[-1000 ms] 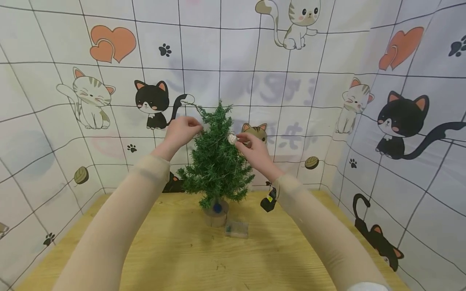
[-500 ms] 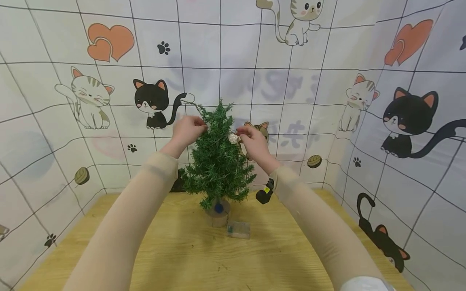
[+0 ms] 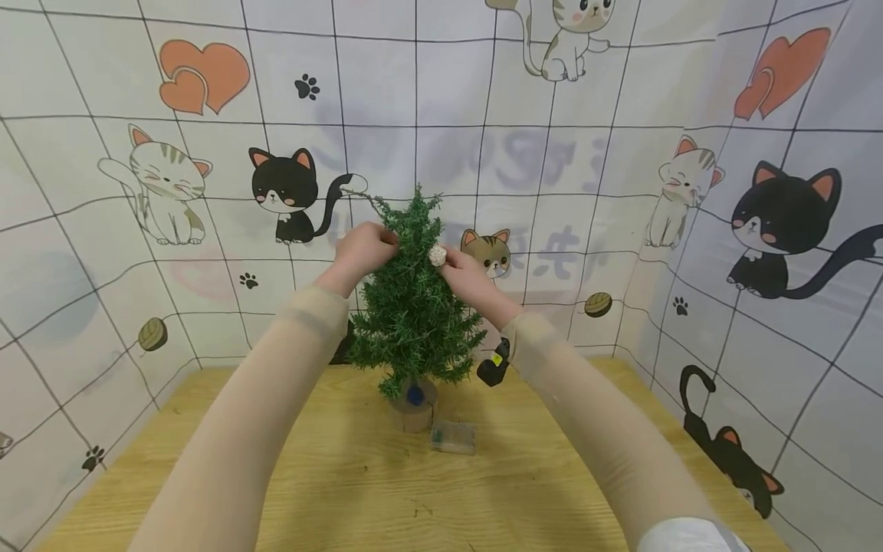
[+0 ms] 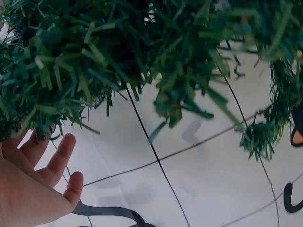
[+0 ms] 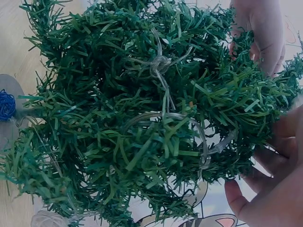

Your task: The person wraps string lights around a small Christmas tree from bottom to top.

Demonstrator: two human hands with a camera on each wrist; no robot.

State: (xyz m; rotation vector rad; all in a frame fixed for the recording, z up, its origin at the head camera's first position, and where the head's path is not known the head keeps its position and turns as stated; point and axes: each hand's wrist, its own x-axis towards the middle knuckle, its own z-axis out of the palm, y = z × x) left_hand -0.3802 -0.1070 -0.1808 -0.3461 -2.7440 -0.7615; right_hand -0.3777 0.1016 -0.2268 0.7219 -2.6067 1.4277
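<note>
A small green artificial Christmas tree [image 3: 414,314] stands upright on a round base. My left hand [image 3: 366,249] is at its upper left side, bent, with fingertips hidden in the needles; what they hold cannot be seen. In the left wrist view that hand's outer fingers [image 4: 61,158] hang apart below the foliage. On the upper right side, my right hand [image 3: 469,276] pinches a small white woven ball [image 3: 438,255] against the branches. The right wrist view shows clear wire [image 5: 161,68] looped and knotted on the tree, and another pale woven ball [image 5: 49,218] low on it.
A transparent box [image 3: 453,437] lies on the wooden table [image 3: 386,498] in front of the tree base. A blue ball [image 3: 415,395] sits at the base. Behind and at both sides hangs a gridded cat-print cloth [image 3: 441,92].
My left hand has moved right, deeper into the upper branches. The right hand has shifted slightly left, and the white ball now sits closer against the tree.
</note>
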